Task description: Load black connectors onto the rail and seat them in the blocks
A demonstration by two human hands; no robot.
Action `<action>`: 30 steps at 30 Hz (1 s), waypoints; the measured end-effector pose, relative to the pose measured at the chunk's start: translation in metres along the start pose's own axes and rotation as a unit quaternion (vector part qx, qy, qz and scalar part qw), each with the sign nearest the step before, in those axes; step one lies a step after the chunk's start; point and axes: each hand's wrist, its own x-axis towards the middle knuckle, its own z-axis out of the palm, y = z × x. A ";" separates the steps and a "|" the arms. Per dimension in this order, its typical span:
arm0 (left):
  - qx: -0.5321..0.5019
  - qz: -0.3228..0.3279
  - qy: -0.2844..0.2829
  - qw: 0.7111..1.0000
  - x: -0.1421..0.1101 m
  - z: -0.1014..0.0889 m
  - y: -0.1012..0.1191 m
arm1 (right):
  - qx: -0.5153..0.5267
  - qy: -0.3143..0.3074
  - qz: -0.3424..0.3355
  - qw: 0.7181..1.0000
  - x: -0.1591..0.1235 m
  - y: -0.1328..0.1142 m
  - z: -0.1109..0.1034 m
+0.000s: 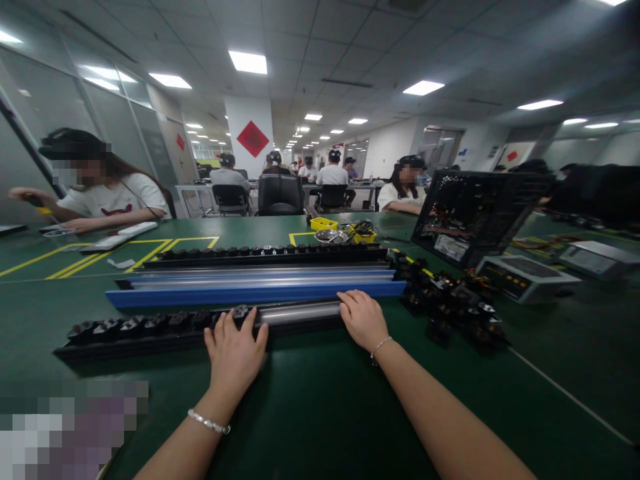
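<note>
Both my hands rest on a long black rail [130,337] lying across the green table [310,413] in front of me. My left hand [235,350] lies flat on it, fingers spread, touching a small black clip [240,312] at the end of a row of such clips. My right hand [363,320] covers the right end of the rail's bare silver section [300,312], fingers curled over it. Behind it lies a blue and silver rail [255,287], and a second black rail [260,255] filled with clips.
A heap of loose black clips [455,307] lies at the right. An open computer case [475,213] and grey boxes [525,277] stand beyond it. Yellow trays [324,223] and a metal dish [331,236] sit at the back. Other people sit at the table and further off.
</note>
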 end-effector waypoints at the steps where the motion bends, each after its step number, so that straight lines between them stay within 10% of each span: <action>1: -0.001 0.002 -0.002 1.000 0.000 0.000 0.001 | 0.000 -0.001 0.000 1.000 0.000 0.000 0.000; 30: -0.019 0.015 -0.026 0.999 0.005 -0.002 0.005 | -0.009 0.021 0.006 1.000 0.001 -0.002 0.003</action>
